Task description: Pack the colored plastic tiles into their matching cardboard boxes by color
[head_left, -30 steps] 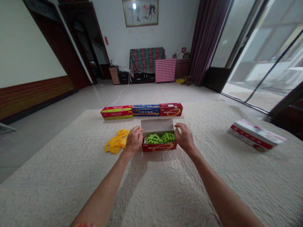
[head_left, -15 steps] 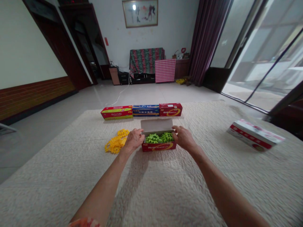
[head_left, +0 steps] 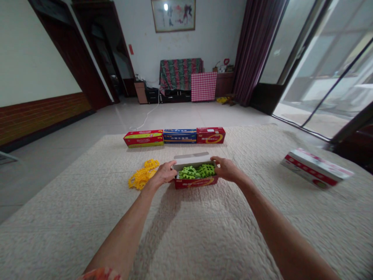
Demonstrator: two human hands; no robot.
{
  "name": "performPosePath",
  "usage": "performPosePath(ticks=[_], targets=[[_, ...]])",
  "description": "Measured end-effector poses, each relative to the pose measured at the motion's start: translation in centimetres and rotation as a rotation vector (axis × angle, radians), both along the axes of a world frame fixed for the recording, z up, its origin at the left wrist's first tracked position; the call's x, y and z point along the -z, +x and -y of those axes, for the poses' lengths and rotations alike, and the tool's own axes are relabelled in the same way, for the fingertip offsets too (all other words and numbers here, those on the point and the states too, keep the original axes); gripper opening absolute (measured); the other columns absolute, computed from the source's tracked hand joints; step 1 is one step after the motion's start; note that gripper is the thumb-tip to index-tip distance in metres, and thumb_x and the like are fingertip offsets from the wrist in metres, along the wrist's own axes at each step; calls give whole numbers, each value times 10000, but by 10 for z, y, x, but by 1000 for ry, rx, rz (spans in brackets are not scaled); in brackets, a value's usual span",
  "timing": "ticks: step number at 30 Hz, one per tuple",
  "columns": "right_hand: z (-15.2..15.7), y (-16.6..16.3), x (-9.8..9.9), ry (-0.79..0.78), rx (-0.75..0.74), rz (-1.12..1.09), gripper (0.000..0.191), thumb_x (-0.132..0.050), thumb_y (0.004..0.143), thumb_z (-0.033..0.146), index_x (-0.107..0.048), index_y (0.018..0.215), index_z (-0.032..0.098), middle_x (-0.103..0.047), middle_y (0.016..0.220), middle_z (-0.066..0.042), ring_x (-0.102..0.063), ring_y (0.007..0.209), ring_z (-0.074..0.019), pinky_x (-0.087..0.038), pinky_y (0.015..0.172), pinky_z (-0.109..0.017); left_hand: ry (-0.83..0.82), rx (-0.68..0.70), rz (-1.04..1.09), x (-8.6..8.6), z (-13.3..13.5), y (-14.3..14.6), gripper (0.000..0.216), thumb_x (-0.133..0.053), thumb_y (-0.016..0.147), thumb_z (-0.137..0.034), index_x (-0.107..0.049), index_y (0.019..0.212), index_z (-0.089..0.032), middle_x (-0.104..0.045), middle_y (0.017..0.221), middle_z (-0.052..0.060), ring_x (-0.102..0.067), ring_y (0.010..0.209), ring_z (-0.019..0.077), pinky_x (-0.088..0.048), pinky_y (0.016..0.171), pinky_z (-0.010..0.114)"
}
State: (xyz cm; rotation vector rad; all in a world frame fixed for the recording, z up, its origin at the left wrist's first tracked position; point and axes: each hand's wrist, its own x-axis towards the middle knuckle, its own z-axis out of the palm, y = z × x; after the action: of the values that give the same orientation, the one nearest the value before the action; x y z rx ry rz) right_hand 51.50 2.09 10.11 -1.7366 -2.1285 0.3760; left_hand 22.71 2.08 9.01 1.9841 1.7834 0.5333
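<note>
A red cardboard box (head_left: 194,183) stands in front of me with its top open. Green toothed plastic pieces (head_left: 196,172) fill it. Its pale lid flap (head_left: 191,157) lies folded back on the far side. My left hand (head_left: 165,172) grips the box's left end, thumb and fingers at the rim. At the right end, my right hand (head_left: 226,169) holds the other rim. Yellow plastic pieces (head_left: 142,175) lie in a loose pile just left of my left hand.
Beyond are three closed boxes in a row: a red-and-yellow box (head_left: 143,139), a blue box (head_left: 180,136) and a red box (head_left: 210,135). Farther right lies a white-and-red box (head_left: 317,168). Everything rests on a cream quilted cover (head_left: 186,233).
The lid flap has tipped backward, away from me, from upright to nearly flat. Both hands stay at the box's ends, and the box has shifted slightly toward me.
</note>
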Motion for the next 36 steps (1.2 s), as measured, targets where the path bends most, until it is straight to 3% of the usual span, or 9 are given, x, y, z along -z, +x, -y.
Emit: performPosePath(ticks=[3, 7, 10, 13, 18, 22, 29, 36], targets=[[-6, -6, 6, 69, -6, -62, 598, -500, 734, 65, -608, 1317, 140, -748, 1105, -125, -679, 748, -173, -507, 721, -266, 56, -46, -2, -4, 2, -4, 599, -538, 777, -159, -590, 1373, -156, -754, 891, 62, -684, 810, 176, -514, 782, 256], [-24, -23, 30, 358, -33, -331, 594, -469, 717, 69, -600, 1290, 159, -729, 1133, -115, -670, 731, -167, -547, 734, -305, 201, -114, 5, -4, -3, -10, 632, -490, 829, -135, -494, 1459, -191, -745, 1100, 95, -694, 904, 180, -507, 863, 272], [-38, -40, 54, 545, -21, -491, 570, -439, 731, 80, -593, 1273, 165, -708, 1158, -123, -678, 813, -187, -573, 754, -343, 372, -128, 39, 8, -14, -17, 642, -482, 813, -90, -501, 1448, -182, -715, 1228, 109, -700, 984, 193, -515, 915, 279], [-45, -58, 74, 625, -26, -572, 550, -426, 757, 79, -583, 1275, 174, -685, 1189, -134, -676, 923, -208, -584, 783, -368, 501, -121, 66, 25, -28, -25, 641, -481, 787, -67, -516, 1420, -160, -671, 1322, 118, -679, 1092, 211, -513, 986, 306], [-33, -79, 99, 680, -42, -669, 545, -416, 818, 63, -546, 1318, 235, -644, 1254, -123, -651, 1042, -218, -590, 807, -385, 723, -123, 93, 53, -35, -41, 594, -482, 793, -65, -532, 1376, -171, -674, 1305, 110, -653, 1160, 216, -515, 1030, 339], [-31, -92, 111, 718, -47, -705, 552, -436, 836, 57, -536, 1334, 273, -617, 1297, -108, -616, 1134, -226, -588, 807, -367, 897, -132, 81, 66, -36, -50, 522, -469, 839, -72, -534, 1345, -180, -678, 1252, 127, -631, 1195, 233, -512, 1044, 375], [-65, -107, 107, 676, -55, -738, 495, -420, 833, 68, -555, 1276, 241, -639, 1231, -109, -637, 1028, -207, -581, 772, -355, 872, -162, 9, 61, -63, -60, 482, -498, 812, -51, -535, 1273, -187, -678, 1179, 123, -649, 1142, 248, -546, 977, 382], [-40, -106, 105, 603, -88, -784, 542, -463, 801, 71, -540, 1300, 268, -605, 1283, -110, -623, 1048, -207, -578, 734, -317, 863, -213, -42, 61, -49, -67, 410, -494, 848, -81, -527, 1242, -192, -662, 1177, 118, -639, 1154, 233, -531, 982, 354]])
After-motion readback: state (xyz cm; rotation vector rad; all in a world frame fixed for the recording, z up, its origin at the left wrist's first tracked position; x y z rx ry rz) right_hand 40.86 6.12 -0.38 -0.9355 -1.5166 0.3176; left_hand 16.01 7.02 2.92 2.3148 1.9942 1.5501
